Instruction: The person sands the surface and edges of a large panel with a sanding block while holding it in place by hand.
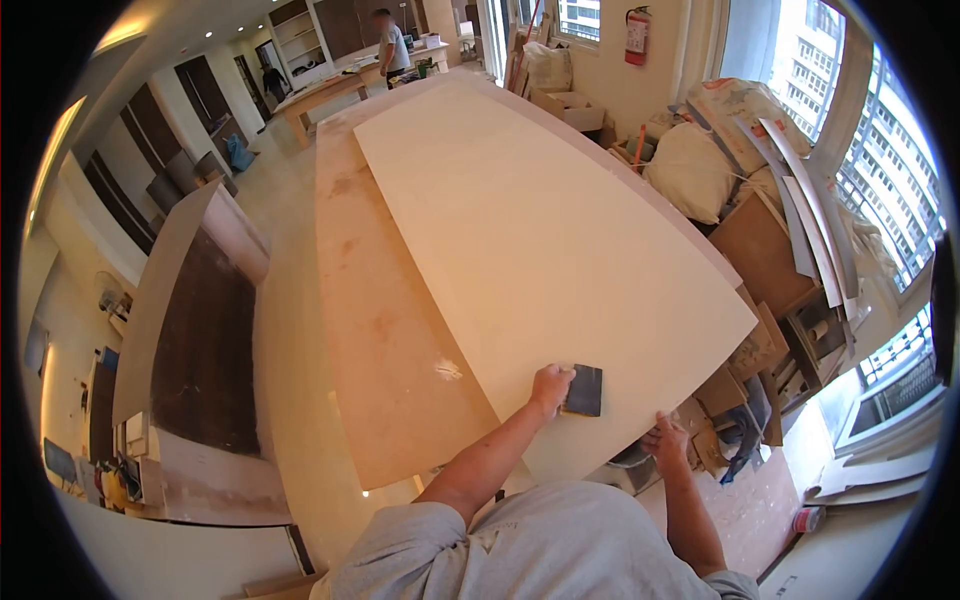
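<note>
A large cream-coloured board lies flat before me, on top of a wider brown sheet that shows along its left side. My left hand is closed on the side of a dark, square sanding block, which rests on the board near its close end. At the board's near edge, my right hand grips the rim, with the finger ends on top and the rest beside or below the edge, partly hidden.
Stuffed sacks, wood offcuts and bent strips crowd the right side under the windows. A brown-panelled cabinet piece stands left. A person stands at a far workbench. A fire extinguisher hangs on the wall.
</note>
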Demonstrator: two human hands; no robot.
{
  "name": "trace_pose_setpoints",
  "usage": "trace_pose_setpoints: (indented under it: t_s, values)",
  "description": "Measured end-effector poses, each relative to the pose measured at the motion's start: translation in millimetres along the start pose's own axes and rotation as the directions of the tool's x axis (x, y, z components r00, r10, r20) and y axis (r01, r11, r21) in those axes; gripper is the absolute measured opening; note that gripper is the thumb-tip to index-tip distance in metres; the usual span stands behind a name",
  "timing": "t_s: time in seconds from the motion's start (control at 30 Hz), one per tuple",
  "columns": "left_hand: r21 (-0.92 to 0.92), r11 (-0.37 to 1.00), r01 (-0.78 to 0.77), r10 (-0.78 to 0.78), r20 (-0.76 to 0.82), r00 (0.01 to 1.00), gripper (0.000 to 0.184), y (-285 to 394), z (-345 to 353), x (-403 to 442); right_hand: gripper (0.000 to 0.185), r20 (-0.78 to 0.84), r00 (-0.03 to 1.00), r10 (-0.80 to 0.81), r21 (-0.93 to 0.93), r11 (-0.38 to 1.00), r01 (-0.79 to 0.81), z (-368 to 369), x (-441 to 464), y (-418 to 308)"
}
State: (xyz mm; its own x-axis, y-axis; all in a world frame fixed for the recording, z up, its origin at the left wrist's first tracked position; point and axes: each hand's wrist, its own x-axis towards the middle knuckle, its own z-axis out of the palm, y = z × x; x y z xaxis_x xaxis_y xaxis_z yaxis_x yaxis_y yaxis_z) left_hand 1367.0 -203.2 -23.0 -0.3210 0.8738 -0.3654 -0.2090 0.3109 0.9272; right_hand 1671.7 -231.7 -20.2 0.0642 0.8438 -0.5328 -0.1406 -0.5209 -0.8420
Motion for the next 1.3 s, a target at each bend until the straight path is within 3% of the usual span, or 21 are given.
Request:
trace_pose_setpoints:
  t_s: [0.1, 0.13, 0.2, 0.3, 0.4, 0.5, 0.77, 1.03, 1.13, 1.23, 1.3]
  values:
    - [-0.034, 0.999, 0.028, -0.028, 0.015, 1.000, 0.020, 3.3, 0.1, -1.9, 0.055, -0.020, 0.998, 0.055, -0.097, 0.994, -0.056, -5.6, 3.1, 10.2]
    - [-0.048, 0.998, 0.039, -0.038, 0.021, 0.999, 0.020, 3.3, 0.2, -1.9, 0.060, -0.149, 0.977, -0.154, -0.335, 0.937, 0.096, -2.8, -2.0, 13.4]
    - [-0.043, 0.999, 0.031, -0.030, 0.014, 0.999, 0.020, 8.0, 0.3, -5.3, 0.074, -0.219, 0.778, -0.589, -0.769, 0.595, 0.234, 16.1, -22.3, 20.1]
    - [-0.024, 1.000, 0.010, -0.009, 0.007, 1.000, 0.020, 4.2, -0.5, -3.7, 0.089, 0.232, 0.570, -0.788, -0.913, 0.024, 0.406, 36.5, -74.9, -13.4]
    - [-0.009, 1.000, -0.015, 0.015, -0.002, 1.000, 0.020, 1.1, 0.7, -2.8, 0.085, 0.672, 0.514, -0.533, -0.688, -0.192, 0.700, 41.6, -68.3, 7.1]
    - [-0.039, 0.999, -0.033, 0.033, -0.004, 0.999, 0.021, 3.4, 1.5, -5.4, 0.079, 0.827, 0.479, -0.293, -0.538, -0.171, 0.825, 57.6, -81.9, 11.4]
    - [0.002, 0.997, -0.082, 0.082, -0.019, 0.996, 0.022, -5.1, -0.9, -3.6, 0.083, 0.736, 0.550, -0.395, -0.657, -0.219, 0.721, 50.9, -77.3, 3.9]
    - [-0.027, 0.998, -0.064, 0.064, -0.012, 0.998, 0.021, -3.8, -0.7, -3.9, 0.082, 0.535, 0.646, -0.545, -0.822, -0.159, 0.547, 36.6, -41.5, -20.4]
    - [-0.015, 1.000, -0.011, 0.011, 0.022, 1.000, 0.019, 5.7, -2.6, -9.7, 0.079, 0.396, 0.705, -0.589, -0.914, -0.176, 0.366, 30.2, -26.8, -37.3]
    - [-0.003, 1.000, 0.007, -0.007, 0.036, 0.999, 0.018, -0.9, -3.9, -3.2, 0.077, 0.222, 0.800, -0.557, -0.972, -0.058, 0.230, 53.4, -36.9, -61.6]
    - [0.036, 0.999, -0.029, 0.028, 0.015, 0.999, 0.018, -6.1, -3.2, 0.4, 0.077, 0.402, 0.707, -0.582, -0.883, -0.042, 0.467, 75.1, -44.6, -60.1]
